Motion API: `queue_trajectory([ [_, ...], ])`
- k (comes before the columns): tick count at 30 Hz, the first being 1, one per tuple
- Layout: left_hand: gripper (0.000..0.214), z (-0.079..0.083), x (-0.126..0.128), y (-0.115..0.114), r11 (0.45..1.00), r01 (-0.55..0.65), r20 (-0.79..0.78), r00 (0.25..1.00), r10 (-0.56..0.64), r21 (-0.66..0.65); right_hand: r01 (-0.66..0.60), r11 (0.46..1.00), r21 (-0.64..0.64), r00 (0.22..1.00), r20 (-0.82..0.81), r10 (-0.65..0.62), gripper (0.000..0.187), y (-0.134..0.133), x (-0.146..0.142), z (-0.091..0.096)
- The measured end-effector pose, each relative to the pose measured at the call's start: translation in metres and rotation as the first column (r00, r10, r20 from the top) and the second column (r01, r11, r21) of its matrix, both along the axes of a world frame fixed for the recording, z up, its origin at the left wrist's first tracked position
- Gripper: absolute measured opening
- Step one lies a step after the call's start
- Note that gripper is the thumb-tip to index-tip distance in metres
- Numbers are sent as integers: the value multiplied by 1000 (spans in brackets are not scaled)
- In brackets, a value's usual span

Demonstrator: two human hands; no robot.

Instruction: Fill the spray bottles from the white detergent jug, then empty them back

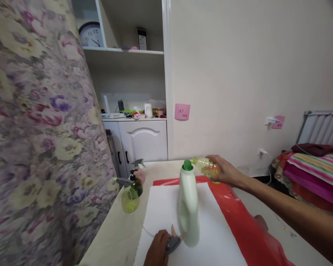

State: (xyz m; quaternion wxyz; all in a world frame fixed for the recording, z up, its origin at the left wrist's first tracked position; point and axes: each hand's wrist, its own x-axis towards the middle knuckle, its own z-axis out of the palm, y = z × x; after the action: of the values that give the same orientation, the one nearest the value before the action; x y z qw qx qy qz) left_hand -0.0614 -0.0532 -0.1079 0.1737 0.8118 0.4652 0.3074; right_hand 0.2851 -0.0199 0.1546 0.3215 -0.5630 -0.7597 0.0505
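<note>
A tall pale green jug [188, 207] with a handle and a green funnel [187, 164] in its neck stands on a white sheet [161, 214]. My right hand [224, 171] is closed round a small clear bottle [207, 166] of yellowish liquid, tipped on its side with its mouth at the funnel. My left hand [158, 249] is at the jug's base, fingers curled round a small grey object [173, 244] that I cannot name.
Three spray bottles [131, 192] stand at the table's left edge beside a floral curtain [39, 140]. A red plastic sheet [246, 229] lies under the white one. White cabinet [141, 138] with shelves behind; striped bedding [316, 168] at right.
</note>
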Motion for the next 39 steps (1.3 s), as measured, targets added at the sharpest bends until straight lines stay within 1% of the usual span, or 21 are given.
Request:
queue_trajectory([
  [4, 66, -6, -3, 1, 1000, -9, 11, 1000, 9, -2, 28, 999, 27, 993, 117, -31, 76, 3, -4, 5],
  [7, 69, -10, -4, 2, 1000, -26, 7, 1000, 26, 0, 59, 998, 39, 981, 182, -65, 76, 4, -7, 8],
  [10, 71, -11, -4, 3, 1000, -16, 28, 999, 15, 16, 84, 995, 45, 968, 234, -92, 76, 5, -9, 11],
  [15, 65, -4, -1, 2, 1000, 25, 48, 999, -25, 6, 112, 992, 55, 942, 311, -123, 76, 3, -10, 17],
  [23, 61, 9, 0, -4, 999, 19, 38, 999, -18, -27, 120, 988, 92, 900, 410, -148, 73, 2, -13, 22],
  [30, 63, 10, -1, -2, 999, 21, 63, 998, -18, -46, 136, 984, 115, 871, 459, -174, 72, 4, -17, 24],
  [35, 62, 12, -1, -1, 998, 14, 46, 999, -11, -65, 132, 984, 122, 858, 483, -175, 74, 4, -16, 27],
  [39, 63, 12, 0, -2, 998, 13, 17, 1000, -12, -53, 122, 984, 128, 849, 500, -170, 74, 5, -16, 30],
])
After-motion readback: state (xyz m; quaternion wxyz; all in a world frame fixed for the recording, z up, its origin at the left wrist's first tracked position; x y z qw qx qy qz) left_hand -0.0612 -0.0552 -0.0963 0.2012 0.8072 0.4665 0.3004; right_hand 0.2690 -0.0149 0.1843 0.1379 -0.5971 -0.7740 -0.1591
